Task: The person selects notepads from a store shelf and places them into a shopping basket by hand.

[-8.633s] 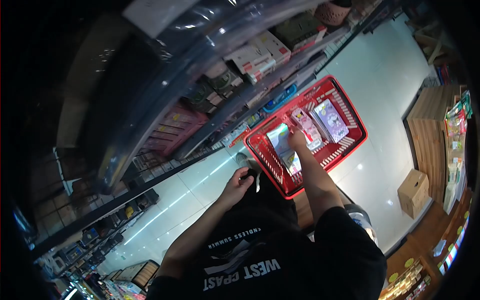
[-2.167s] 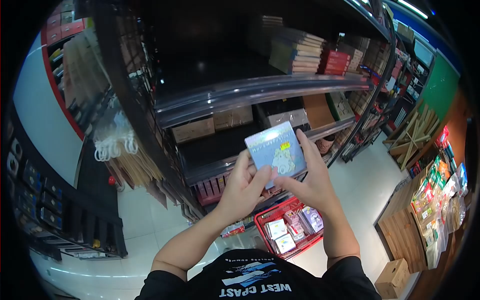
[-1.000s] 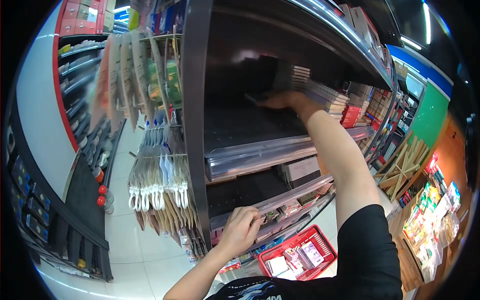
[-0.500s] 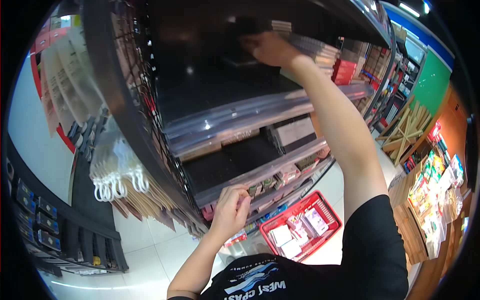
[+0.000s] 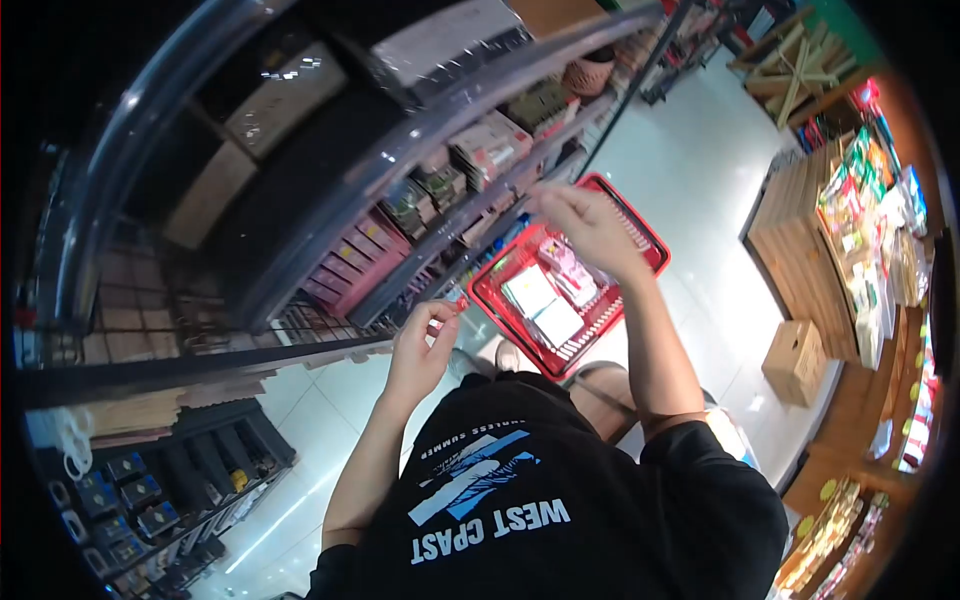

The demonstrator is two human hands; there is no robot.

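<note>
My left hand [image 5: 418, 345] is held beside the lower shelves, near the left end of a red shopping basket [image 5: 655, 255]. Its fingers are curled, with a gap between thumb and forefinger and nothing plainly in it. Above the basket hangs my right hand [image 5: 585, 230], fingers bent and smeared by motion; whether anything is in them does not show. Inside the basket, white packs [image 5: 545, 305] lie on the left, with pink-and-white packs [image 5: 567, 270] beside them, partly hidden by my right hand.
Dark shelving [image 5: 310, 240] with clear front strips rises at the left, holding pink boxes [image 5: 355, 262] low down. Tiled floor [image 5: 700, 150] stretches beyond the basket. On the right are a wooden display [image 5: 805, 225] of bagged goods and a cardboard box [image 5: 795, 362].
My right hand has come out of the upper shelf and down over the basket. The view has turned downward and to the right. My left hand's fingers have loosened.
</note>
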